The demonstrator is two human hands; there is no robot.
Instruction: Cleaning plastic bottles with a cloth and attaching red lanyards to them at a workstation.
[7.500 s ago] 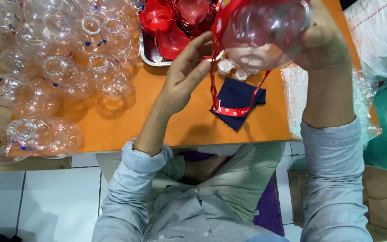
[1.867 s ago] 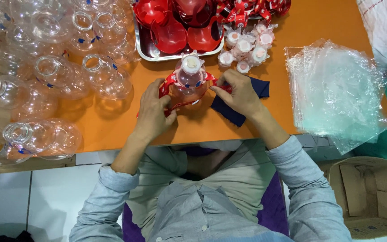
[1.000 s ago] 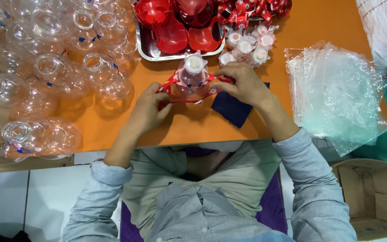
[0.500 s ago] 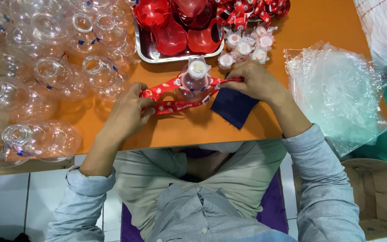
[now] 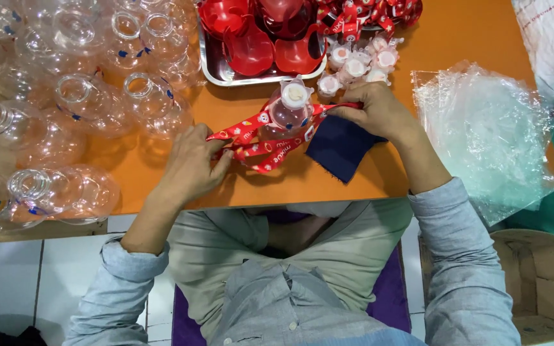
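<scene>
Both hands have drawn apart since a moment ago, stretching the red printed fabric strap (image 5: 261, 138) sideways across the orange desk (image 5: 463, 38). Its long axis runs left-low to right-high, looped about the small clear plastic bottle with a white cap (image 5: 288, 110) standing between them. The left hand (image 5: 190, 163) has its grip pinched shut on the strap's lower left end; the right hand (image 5: 373, 112), nearer the bottle, clamps the upper right end over a dark blue cloth (image 5: 341, 150).

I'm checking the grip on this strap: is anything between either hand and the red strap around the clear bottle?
Nothing visible. The left hand pinches the red strap directly at its looped end, and the right hand holds its other end beside the clear bottle.
</scene>
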